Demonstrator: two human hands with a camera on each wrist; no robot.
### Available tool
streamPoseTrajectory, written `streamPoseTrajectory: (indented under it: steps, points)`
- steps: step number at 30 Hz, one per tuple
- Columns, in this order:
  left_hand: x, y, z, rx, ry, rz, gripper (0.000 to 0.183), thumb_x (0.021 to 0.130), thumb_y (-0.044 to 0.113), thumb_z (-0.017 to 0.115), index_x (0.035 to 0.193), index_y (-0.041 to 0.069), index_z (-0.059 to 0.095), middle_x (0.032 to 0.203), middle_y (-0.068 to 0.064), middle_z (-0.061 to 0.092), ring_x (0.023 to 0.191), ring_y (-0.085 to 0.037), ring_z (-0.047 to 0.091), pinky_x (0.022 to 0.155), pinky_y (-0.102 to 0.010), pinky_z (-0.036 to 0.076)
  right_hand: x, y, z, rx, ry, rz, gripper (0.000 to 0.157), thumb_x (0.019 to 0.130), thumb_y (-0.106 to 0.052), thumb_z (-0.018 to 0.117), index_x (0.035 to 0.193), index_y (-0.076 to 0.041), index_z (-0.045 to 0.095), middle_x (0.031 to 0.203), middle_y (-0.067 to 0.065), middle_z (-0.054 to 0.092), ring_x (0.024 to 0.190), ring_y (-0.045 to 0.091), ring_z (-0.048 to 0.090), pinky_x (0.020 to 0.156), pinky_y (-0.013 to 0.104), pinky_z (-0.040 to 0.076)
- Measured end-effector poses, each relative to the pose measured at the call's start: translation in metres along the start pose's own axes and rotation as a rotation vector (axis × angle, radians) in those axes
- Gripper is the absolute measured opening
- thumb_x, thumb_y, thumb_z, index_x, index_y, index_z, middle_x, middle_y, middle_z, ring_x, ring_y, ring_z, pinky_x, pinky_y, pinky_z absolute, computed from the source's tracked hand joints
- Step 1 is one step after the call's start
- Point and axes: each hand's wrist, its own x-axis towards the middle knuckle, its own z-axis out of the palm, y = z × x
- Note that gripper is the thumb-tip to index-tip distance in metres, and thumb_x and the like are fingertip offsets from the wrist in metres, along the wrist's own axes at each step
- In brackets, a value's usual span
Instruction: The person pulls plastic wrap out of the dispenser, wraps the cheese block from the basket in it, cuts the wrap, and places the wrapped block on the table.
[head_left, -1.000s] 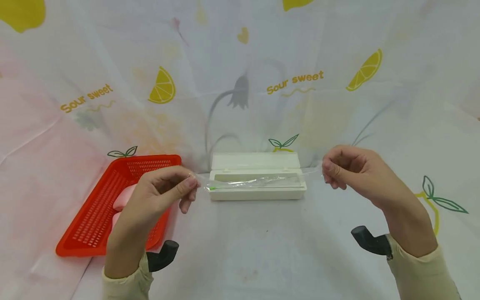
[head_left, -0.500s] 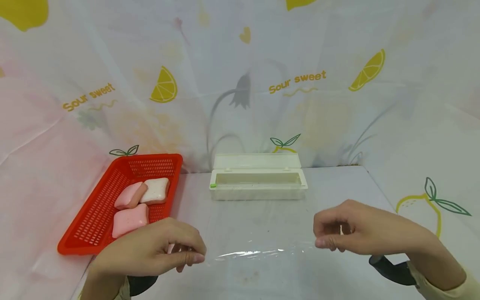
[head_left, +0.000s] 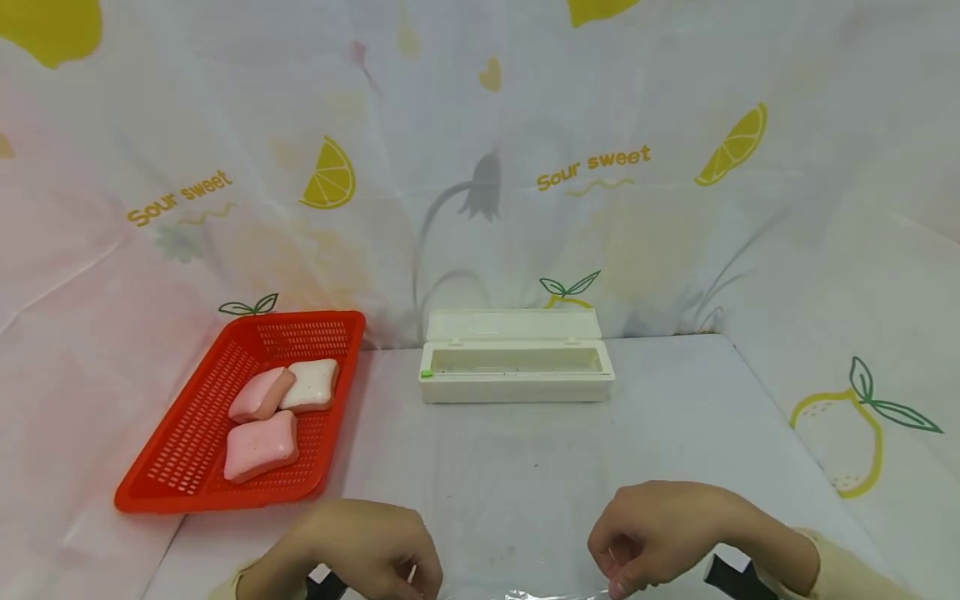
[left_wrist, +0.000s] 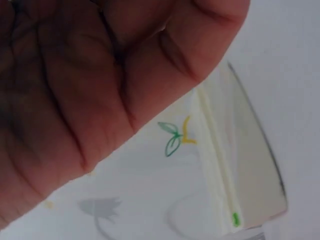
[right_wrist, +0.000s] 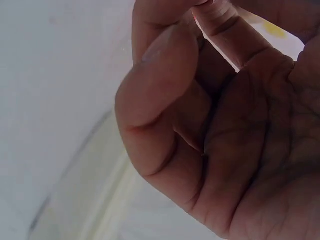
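Observation:
A strip of clear cling film (head_left: 525, 595) stretches between my two hands at the bottom edge of the head view; most of it is cut off there. My left hand (head_left: 375, 543) pinches its left end, knuckles up. At the other end my right hand (head_left: 663, 529) pinches the film between thumb and fingers. In the right wrist view, the curled fingers (right_wrist: 155, 75) show, but the film is hard to make out. Farther back stands a white cling film dispenser (head_left: 517, 390) with its lid (head_left: 513, 323) raised and a green slide cutter (head_left: 427, 374) at its left end.
To the left, a red plastic basket (head_left: 187, 502) holds a white soap bar (head_left: 310, 385) and two pink soap bars (head_left: 261, 446). A lemon-print cloth (head_left: 480, 108) rises behind the white tabletop (head_left: 480, 483).
Both hands have come down and back from in front of the dispenser to the near edge, carrying the film between them. The dispenser and basket have stayed put.

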Motion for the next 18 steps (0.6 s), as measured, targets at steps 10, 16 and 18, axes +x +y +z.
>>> streamPoseTrajectory:
  steps: [10, 16, 18]
  points:
    - [0.035, -0.045, 0.039, -0.196, -0.242, -0.219, 0.006, 0.085, -0.004, 0.065, 0.079, -0.003, 0.067, 0.059, 0.006, 0.048, 0.054, 0.009, 0.039, 0.054, -0.011, 0.045, 0.033, 0.044, 0.049, 0.118, -0.270, 0.160, 0.015, 0.087, -0.008, 0.067, 0.073, -0.006, 0.062, 0.059, -0.015, 0.048, 0.052, -0.013, 0.038, 0.050, 0.010, 0.040]
    - [0.040, -0.063, 0.056, -0.343, -0.268, -0.415, 0.017, 0.080, -0.012, 0.064, 0.092, -0.004, 0.072, 0.066, 0.001, 0.064, 0.054, 0.007, 0.051, 0.051, -0.017, 0.051, 0.037, 0.056, 0.066, 0.177, -0.237, 0.287, 0.017, 0.082, -0.009, 0.071, 0.069, -0.007, 0.060, 0.055, -0.019, 0.048, 0.046, -0.009, 0.042, 0.044, 0.012, 0.040]
    - [0.042, -0.068, 0.059, -0.373, -0.274, -0.425, 0.017, 0.080, -0.012, 0.064, 0.094, -0.005, 0.072, 0.070, -0.002, 0.068, 0.056, 0.007, 0.053, 0.052, -0.018, 0.051, 0.039, 0.058, 0.070, 0.175, -0.226, 0.314, 0.018, 0.081, -0.009, 0.071, 0.068, -0.008, 0.059, 0.054, -0.019, 0.048, 0.045, -0.008, 0.042, 0.043, 0.012, 0.039]
